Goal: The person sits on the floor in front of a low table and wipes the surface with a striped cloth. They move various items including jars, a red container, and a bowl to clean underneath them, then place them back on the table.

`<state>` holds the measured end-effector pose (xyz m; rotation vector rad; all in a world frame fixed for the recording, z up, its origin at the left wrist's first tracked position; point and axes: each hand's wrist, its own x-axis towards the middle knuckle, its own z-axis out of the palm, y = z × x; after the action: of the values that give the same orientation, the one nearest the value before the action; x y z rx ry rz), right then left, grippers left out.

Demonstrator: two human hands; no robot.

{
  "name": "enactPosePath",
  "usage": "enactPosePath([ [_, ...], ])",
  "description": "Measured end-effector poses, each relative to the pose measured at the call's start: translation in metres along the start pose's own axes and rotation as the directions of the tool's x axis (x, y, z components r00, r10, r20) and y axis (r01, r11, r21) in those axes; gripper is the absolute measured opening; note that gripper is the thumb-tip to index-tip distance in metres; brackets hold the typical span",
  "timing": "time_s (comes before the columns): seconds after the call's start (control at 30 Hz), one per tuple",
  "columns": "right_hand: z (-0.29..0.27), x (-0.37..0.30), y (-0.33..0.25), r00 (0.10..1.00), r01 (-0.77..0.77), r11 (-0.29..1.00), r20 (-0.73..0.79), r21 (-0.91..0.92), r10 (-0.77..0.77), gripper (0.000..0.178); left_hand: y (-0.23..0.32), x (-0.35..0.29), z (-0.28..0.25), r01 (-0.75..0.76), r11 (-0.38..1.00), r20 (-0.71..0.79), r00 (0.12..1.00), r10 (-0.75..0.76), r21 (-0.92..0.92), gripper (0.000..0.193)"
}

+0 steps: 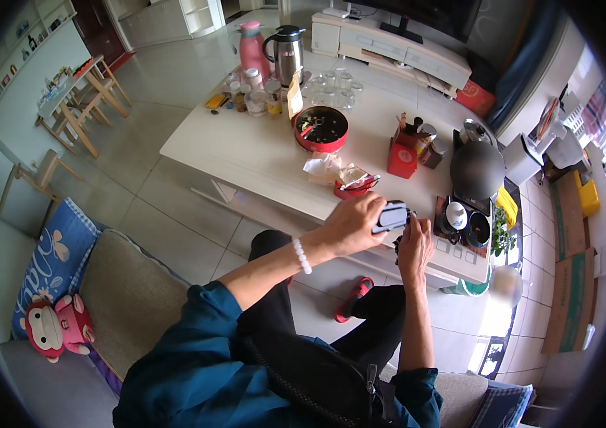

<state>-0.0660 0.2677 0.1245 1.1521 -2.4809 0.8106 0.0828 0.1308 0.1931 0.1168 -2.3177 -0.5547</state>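
Observation:
My left hand (356, 225), with a white bead bracelet at the wrist, is closed on a small grey-and-black oblong object (390, 217) whose kind I cannot make out. Close beside it, my right hand (415, 246) is closed, its fingertips at the object's right end. Something small and dark shows by those fingers, too unclear to name. Both hands are raised over the near edge of the low white table (246, 164). Just beyond my left hand lies a red container (357, 187) with crumpled paper packaging (324, 168) next to it.
A red round pan (321, 129), drinking glasses (333, 89), jars, a steel jug (288, 55) and a pink flask (253, 48) stand farther back. A red box (403, 161), a dark wok (477, 170) and a teapot tray (463, 225) are on the right. A sofa (146, 285) is at left.

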Motion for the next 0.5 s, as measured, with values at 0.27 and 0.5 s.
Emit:
enactPosePath([
  [0.27, 0.064, 0.013, 0.025, 0.969, -0.167, 0.978, 0.162, -0.126, 0.186, 0.016, -0.125, -0.056, -0.121, 0.472, 0.882, -0.349, 0.824, -0.447, -0.015, 0.042],
  [0.5, 0.158, 0.004, 0.047, 0.945, -0.224, 0.956, 0.197, -0.189, 0.261, 0.017, -0.301, -0.076, -0.184, 0.711, 0.700, -0.629, 0.576, -0.522, 0.071, 0.040],
])
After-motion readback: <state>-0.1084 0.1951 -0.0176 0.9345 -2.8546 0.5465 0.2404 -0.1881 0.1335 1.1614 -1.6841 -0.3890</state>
